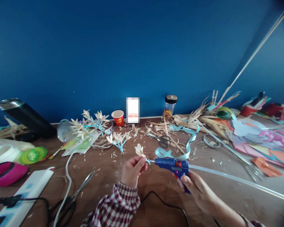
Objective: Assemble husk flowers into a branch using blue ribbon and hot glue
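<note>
Between the thumb and fingers of my left hand [132, 170] is a small cream husk flower [139, 150] with a light blue wrapped stem. My right hand [196, 189] is wrapped round the grip of a blue hot glue gun [171, 164], whose small red light glows. The gun's nozzle points left and is close to the blue stem; I cannot tell if they touch. A long clear glue stick [241, 180] runs out of the gun's back end to the right. Curls of light blue ribbon [171, 153] lie just behind the gun.
Husk flower sprigs [119, 140], a red paper cup [118, 118], a lidded jar [169, 108] and small scissors [163, 141] stand or lie at the back. Larger scissors [73, 198] and a white power strip [26, 195] lie left. Coloured paper [248, 138] and wires [248, 170] are right.
</note>
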A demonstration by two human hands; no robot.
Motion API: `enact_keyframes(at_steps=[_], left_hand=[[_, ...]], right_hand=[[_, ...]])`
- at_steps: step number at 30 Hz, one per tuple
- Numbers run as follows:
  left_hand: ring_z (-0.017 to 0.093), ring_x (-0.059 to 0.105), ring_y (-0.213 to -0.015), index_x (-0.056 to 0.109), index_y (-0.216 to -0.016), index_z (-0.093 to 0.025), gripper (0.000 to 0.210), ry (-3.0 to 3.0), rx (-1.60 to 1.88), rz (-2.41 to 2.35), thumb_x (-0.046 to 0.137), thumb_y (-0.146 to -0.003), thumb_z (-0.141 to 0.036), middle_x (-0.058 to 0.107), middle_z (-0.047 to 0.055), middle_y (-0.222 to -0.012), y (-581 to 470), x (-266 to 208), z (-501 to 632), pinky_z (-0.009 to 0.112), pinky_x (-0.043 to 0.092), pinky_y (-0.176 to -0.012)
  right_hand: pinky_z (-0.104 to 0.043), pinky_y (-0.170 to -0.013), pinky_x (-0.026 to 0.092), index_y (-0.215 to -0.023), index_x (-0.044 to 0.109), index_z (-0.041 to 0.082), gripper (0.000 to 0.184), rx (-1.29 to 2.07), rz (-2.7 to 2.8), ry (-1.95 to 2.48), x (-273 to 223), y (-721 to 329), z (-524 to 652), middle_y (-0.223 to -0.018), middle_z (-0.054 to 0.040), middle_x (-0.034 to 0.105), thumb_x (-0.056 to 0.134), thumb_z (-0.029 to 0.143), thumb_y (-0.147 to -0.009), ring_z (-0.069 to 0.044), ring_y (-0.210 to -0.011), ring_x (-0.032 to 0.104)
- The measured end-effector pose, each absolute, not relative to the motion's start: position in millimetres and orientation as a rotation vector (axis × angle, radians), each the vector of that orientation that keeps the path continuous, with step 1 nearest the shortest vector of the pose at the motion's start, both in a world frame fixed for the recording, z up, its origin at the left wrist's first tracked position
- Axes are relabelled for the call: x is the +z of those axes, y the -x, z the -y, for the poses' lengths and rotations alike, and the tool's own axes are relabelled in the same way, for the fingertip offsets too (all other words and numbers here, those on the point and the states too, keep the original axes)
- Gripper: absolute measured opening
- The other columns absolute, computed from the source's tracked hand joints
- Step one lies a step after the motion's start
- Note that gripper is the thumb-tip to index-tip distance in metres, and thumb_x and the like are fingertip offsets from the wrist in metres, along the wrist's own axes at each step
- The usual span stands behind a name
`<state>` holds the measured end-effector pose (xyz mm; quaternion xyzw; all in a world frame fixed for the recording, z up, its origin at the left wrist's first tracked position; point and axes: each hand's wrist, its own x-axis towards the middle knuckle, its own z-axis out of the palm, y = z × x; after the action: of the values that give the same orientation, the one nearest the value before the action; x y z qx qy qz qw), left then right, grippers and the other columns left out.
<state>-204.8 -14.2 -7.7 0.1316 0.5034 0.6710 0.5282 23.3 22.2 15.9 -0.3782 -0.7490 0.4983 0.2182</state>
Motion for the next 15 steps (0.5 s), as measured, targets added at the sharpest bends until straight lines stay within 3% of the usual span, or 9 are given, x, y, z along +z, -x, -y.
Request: enact_keyframes(at_steps=[10, 15], left_hand=[[0.006, 0.058, -0.05, 0.067, -0.067, -0.012, 0.03, -0.213, 1.645, -1.152, 0.083, -0.048, -0.03, 0.064, 0.0, -0.055, 205, -6, 15, 0.016, 0.048, -0.052], [0.007, 0.06, -0.05, 0.066, -0.066, -0.013, 0.03, -0.151, 1.618, -1.113, 0.084, -0.047, -0.028, 0.065, -0.001, -0.054, 205, -6, 14, 0.016, 0.05, -0.05]], right_hand=[[-0.024, -0.055, 0.036, -0.068, 0.047, 0.018, 0.04, 1.38, 2.013, 1.026, 15, -24, -22, -0.061, 0.0009, 0.046, 0.033, 0.046, -0.092, -0.011, -0.056, 0.041], [-0.028, -0.056, 0.042, -0.072, 0.055, 0.021, 0.031, 1.221, 1.95, 1.151, 6, -24, -17, -0.061, -0.0019, 0.053, 0.045, 0.047, -0.087, -0.017, -0.059, 0.047]])
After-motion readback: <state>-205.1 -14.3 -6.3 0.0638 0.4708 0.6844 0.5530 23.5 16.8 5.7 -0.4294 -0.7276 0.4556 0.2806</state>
